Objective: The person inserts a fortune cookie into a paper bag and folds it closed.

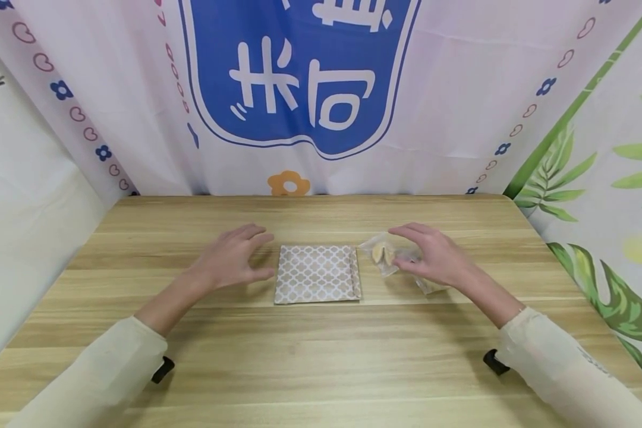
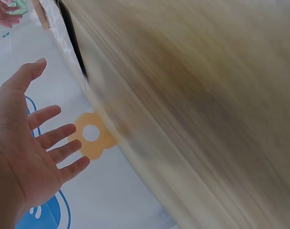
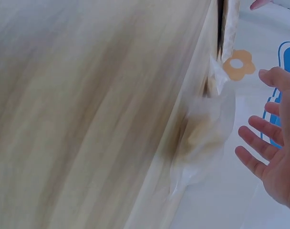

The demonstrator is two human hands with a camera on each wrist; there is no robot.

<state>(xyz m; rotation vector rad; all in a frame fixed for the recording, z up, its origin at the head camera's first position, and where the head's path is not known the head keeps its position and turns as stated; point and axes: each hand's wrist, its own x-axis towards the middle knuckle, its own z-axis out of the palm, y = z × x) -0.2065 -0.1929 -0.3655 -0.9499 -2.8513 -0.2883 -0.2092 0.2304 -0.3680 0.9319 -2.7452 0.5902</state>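
A flat, patterned packet [image 1: 315, 273] in beige and white lies mid-table, its right edge folded over. My left hand [image 1: 238, 255] hovers just left of it, fingers spread and holding nothing; the left wrist view shows the bare palm [image 2: 28, 152]. To the packet's right lies a fortune cookie [image 1: 383, 254] in a clear wrapper. My right hand [image 1: 430, 252] is over a second clear-wrapped piece [image 1: 430, 286] and partly hides it. In the right wrist view the fingers are apart and bare, beside the blurred wrapped piece [image 3: 202, 133].
The wooden table [image 1: 299, 368] ends at a printed cloth [image 1: 449, 119] hanging behind it, with a blue emblem [image 1: 299, 77]. A leaf-patterned cloth [image 1: 620, 238] hangs along the right side, a white one [image 1: 27, 196] along the left.
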